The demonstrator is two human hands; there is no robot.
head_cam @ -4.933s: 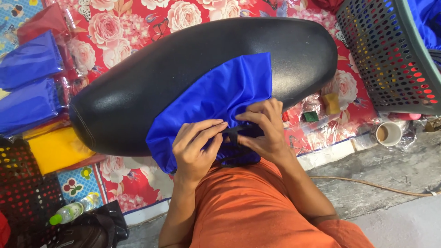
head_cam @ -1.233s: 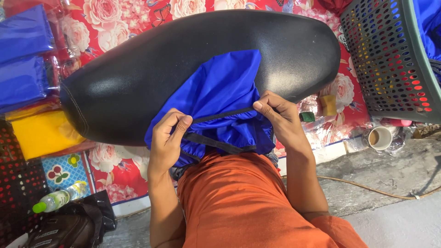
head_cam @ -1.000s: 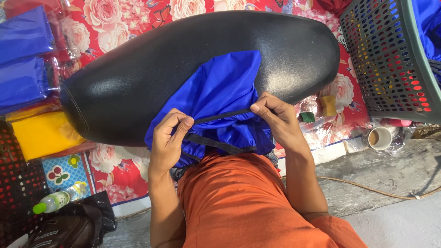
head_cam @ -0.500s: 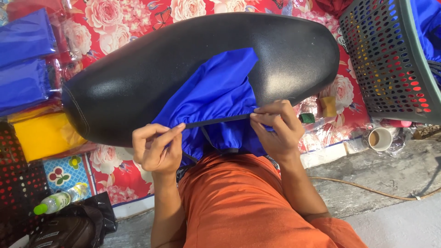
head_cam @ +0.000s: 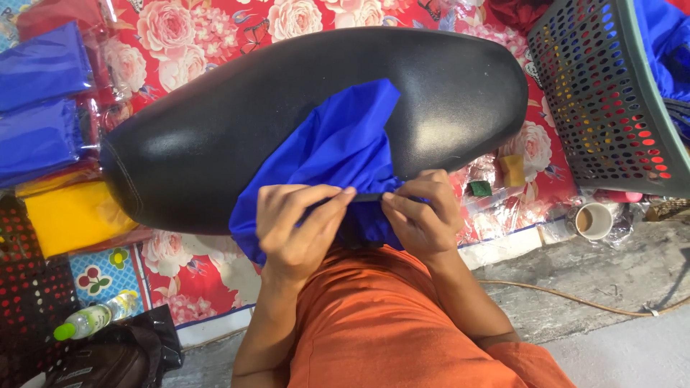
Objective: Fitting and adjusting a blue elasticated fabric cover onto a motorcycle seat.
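We've got both hands on it: left hand [head_cam: 298, 230] & right hand [head_cam: 420, 215] pinched on the blue cover's [head_cam: 330, 154] dark hem strip [head_cam: 368, 197], over the black seat [head_cam: 287, 122].

Likely seat-cover stall: packaged covers [head_cam: 43, 68], floral mat [head_cam: 215, 29], concrete floor [head_cam: 632, 273].

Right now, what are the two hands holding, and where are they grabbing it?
Both hands, left hand and right hand, pinch the dark strap along the blue cloth's near edge, fingers gripping either side.
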